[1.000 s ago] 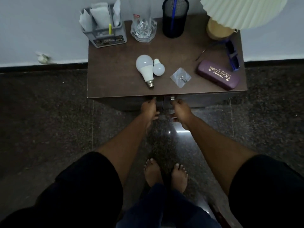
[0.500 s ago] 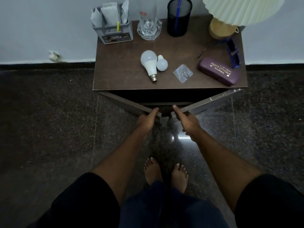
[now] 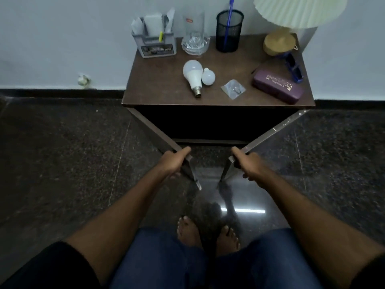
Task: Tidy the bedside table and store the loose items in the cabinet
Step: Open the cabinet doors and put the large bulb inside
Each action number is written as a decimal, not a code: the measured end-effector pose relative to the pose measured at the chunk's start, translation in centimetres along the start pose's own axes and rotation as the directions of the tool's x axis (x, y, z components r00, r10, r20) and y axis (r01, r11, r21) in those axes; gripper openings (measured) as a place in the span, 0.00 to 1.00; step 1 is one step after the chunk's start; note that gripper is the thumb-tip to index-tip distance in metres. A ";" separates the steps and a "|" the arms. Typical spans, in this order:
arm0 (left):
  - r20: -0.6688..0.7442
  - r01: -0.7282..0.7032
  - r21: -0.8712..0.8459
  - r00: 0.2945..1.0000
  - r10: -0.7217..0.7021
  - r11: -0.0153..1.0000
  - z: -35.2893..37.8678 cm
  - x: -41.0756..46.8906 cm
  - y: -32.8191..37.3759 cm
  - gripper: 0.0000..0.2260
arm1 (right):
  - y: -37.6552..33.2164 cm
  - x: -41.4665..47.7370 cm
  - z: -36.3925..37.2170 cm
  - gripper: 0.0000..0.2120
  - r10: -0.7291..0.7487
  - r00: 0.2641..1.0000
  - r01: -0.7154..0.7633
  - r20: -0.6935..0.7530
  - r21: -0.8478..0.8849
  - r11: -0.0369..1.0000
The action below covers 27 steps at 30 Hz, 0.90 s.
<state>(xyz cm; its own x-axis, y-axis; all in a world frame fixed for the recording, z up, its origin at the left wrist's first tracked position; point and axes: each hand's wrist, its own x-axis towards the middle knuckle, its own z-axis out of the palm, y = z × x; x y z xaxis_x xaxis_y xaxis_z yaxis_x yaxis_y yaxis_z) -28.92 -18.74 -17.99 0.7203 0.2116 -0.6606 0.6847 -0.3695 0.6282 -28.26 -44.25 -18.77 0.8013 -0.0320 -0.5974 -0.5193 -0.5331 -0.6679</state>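
Note:
A dark brown bedside table (image 3: pixel 158 84) stands against the wall, its two cabinet doors swung partly outward. My left hand (image 3: pixel 174 162) grips the free edge of the left door (image 3: pixel 154 134). My right hand (image 3: pixel 246 163) grips the free edge of the right door (image 3: pixel 270 134). On the tabletop lie a large white bulb (image 3: pixel 192 75), a small white bulb (image 3: pixel 208 76), a small clear packet (image 3: pixel 233 89), a purple glasses case (image 3: pixel 278 86) and blue glasses (image 3: pixel 294 69). The cabinet inside (image 3: pixel 208 124) is dark; its contents cannot be seen.
Along the table's back stand a grey organiser with papers (image 3: pixel 155 39), a clear glass (image 3: pixel 194 36), a black mesh pen cup with a blue pen (image 3: pixel 228 31) and a lamp with a pleated shade (image 3: pixel 291 15). My bare feet (image 3: pixel 206 232) rest on the dark polished floor (image 3: pixel 62 163).
Both cabinet doors have swung from shut to well apart, pulled outward by my hands. My view has moved back from the table.

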 end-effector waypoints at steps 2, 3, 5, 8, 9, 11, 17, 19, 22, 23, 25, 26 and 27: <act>0.012 -0.020 0.050 1.000 0.019 0.999 -0.4 -0.6 0.6 0.20 | 0.1 0.5 -0.4 0.35 0.005 1.000 -0.004 0.026 -0.016 1.000; 0.011 -0.028 0.077 1.000 0.027 0.997 -0.5 -1.2 0.9 0.19 | 0.3 0.3 -0.7 0.35 0.007 0.999 -0.007 0.040 -0.012 1.000; 0.004 -0.041 0.117 0.999 0.041 0.992 -0.4 -2.8 1.3 0.16 | 1.0 -0.9 -1.0 0.32 0.010 0.998 -0.012 0.064 0.029 1.000; -0.014 -0.034 0.090 0.999 0.036 0.995 -0.8 -5.2 1.4 0.16 | 0.6 -4.1 -1.7 0.25 0.058 0.997 -0.061 0.041 0.070 0.996; -0.028 -0.024 0.081 0.999 0.026 0.996 -1.0 -6.1 1.1 0.16 | 0.4 -5.3 -2.1 0.18 0.074 0.997 -0.075 0.025 0.075 0.994; -0.059 0.006 0.074 0.998 -0.002 0.997 -1.6 -7.2 0.1 0.15 | 0.2 -7.3 -3.1 0.14 0.096 0.995 -0.095 -0.006 0.075 0.993; -0.217 0.023 0.178 0.976 0.017 0.984 -6.0 -7.0 -5.4 0.10 | 4.0 -7.7 -6.1 0.07 0.136 0.976 -0.138 -0.169 0.003 0.990; -0.276 0.051 0.261 0.961 0.024 0.964 -8.3 -6.8 -7.3 0.13 | 5.2 -7.7 -6.8 0.09 0.108 0.974 -0.126 -0.201 -0.077 0.989; -0.386 0.104 0.359 0.921 0.046 0.927 -11.1 -6.8 -9.5 0.18 | 6.0 -8.4 -8.1 0.11 0.119 0.968 -0.153 -0.219 -0.144 0.978; -0.414 0.117 0.367 0.909 0.049 0.923 -11.8 -6.9 -9.9 0.19 | 6.3 -8.6 -8.7 0.13 0.134 0.965 -0.172 -0.226 -0.160 0.972; -0.458 0.144 0.384 0.887 0.053 0.912 -12.9 -7.4 -10.5 0.20 | 6.8 -8.7 -9.8 0.17 0.153 0.959 -0.201 -0.238 -0.192 0.961; -0.469 0.154 0.393 0.881 0.054 0.907 -13.4 -7.5 -10.6 0.20 | 7.1 -8.7 -10.4 0.19 0.152 0.955 -0.210 -0.255 -0.219 0.953; -0.474 0.158 0.404 0.879 0.058 0.901 -13.8 -7.5 -10.8 0.20 | 7.3 -8.7 -11.0 0.19 0.148 0.949 -0.221 -0.279 -0.250 0.943</act>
<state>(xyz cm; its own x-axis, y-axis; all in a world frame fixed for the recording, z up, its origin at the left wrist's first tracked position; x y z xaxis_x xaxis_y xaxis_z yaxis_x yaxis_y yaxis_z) -40.13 -3.90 -14.17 0.7253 0.5933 -0.3493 0.6861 -0.6648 0.2955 -35.77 -57.18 -13.60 0.7662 -0.3452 -0.5421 -0.5922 -0.7068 -0.3869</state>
